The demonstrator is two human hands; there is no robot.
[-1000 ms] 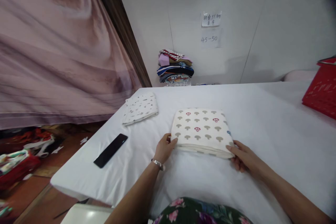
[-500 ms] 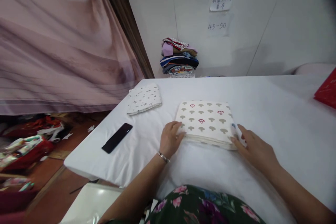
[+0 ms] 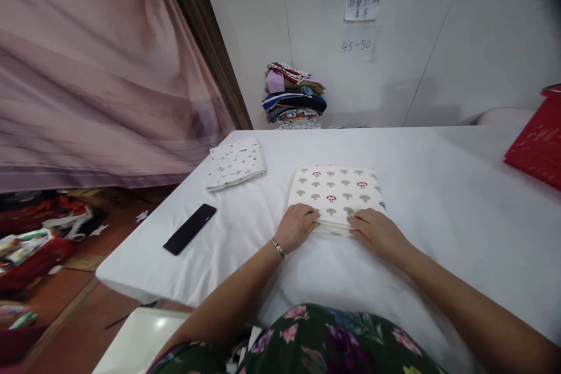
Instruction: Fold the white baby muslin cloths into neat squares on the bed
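A folded white cloth (image 3: 337, 187) printed with grey and red mushrooms lies flat on the white-covered table, its layered edge facing me. My left hand (image 3: 298, 225) grips the near left part of that edge, fingers together on top. On the same edge, a little further right, my right hand (image 3: 379, 232) has its fingers over the top layer and its thumb low at the front. Both thumbs are partly hidden. The far side of the cloth lies untouched.
A second folded white cloth (image 3: 236, 165) with small dark prints lies at the back left, behind a black phone (image 3: 190, 229). At the right edge sits a red bag (image 3: 537, 143). Stacked fabrics (image 3: 294, 93) stand by the wall, beyond the white table (image 3: 442, 187).
My right hand has moved left from the cloth's near right corner to the middle of its front edge. My left hand has shifted slightly right onto the edge. The view has turned slightly right.
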